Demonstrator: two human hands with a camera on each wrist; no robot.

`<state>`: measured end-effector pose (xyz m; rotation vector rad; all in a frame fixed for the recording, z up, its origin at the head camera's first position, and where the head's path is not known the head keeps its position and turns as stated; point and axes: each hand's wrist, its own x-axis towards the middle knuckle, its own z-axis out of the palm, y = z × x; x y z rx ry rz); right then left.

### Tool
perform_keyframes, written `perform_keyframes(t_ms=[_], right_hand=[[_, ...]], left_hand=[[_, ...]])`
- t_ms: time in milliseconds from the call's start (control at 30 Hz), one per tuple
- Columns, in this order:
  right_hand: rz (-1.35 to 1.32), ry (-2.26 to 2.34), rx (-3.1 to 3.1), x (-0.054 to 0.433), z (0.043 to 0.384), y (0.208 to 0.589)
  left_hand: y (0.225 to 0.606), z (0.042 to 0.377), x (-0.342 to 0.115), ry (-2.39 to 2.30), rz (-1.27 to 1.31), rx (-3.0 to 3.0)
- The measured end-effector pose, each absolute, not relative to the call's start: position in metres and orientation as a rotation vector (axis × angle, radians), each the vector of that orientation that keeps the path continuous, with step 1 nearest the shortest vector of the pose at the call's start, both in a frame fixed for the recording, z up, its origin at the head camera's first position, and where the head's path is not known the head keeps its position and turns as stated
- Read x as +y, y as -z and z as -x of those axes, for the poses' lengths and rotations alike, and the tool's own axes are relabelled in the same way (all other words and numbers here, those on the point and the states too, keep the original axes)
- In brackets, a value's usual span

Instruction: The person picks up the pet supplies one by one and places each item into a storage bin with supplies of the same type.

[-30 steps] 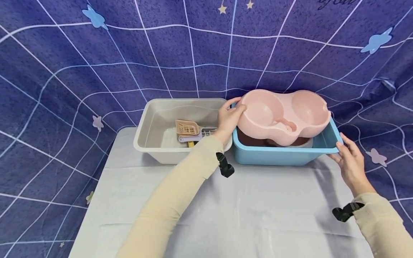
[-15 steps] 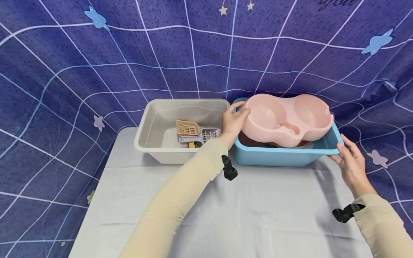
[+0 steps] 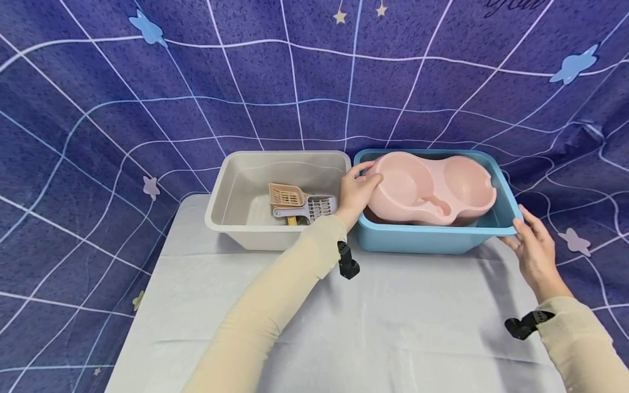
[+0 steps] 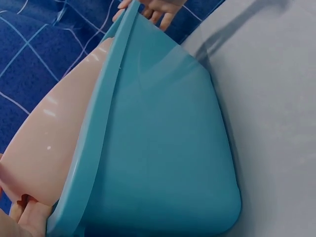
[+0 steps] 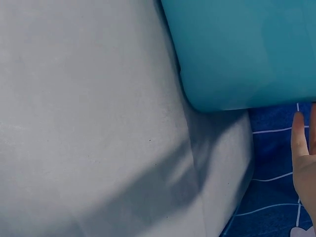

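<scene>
My left hand [image 3: 357,194] holds a pink double pet bowl [image 3: 439,170] by its left end, thumb on the upper side. The bowl sits largely inside the blue litter box [image 3: 417,240], its two round hollows facing up. In the left wrist view, the bowl [image 4: 54,128] rises slanted behind the box's rim, and fingers [image 4: 34,215] reach under its near end. My right hand [image 3: 533,251] grips the box's right rim at the front corner. In the right wrist view, only part of that hand [image 5: 306,168] shows beside the box wall.
Left of the blue box stands a grey litter box [image 3: 245,229]. Inside it lie a tan slotted scoop [image 3: 286,195], a lilac slotted scoop [image 3: 319,206] and a yellow piece [image 3: 292,220]. Both boxes are on a white-covered table [image 3: 383,316], against a blue patterned curtain [image 3: 265,71].
The pink bowl has come down into the blue box with my left hand, and the box's back rim now shows. My right hand has stayed at the rim.
</scene>
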<state>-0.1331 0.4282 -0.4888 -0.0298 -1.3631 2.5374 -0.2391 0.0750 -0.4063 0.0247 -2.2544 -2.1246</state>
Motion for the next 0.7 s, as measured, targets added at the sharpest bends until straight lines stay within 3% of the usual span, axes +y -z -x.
perform_keyframes(t_ms=[700], right_hand=[[0.062, -2.507, -1.417, 0.426, 0.134, 0.488]], left_hand=[[0.408, 0.237, 0.06, 2.174, 0.201, -2.375]])
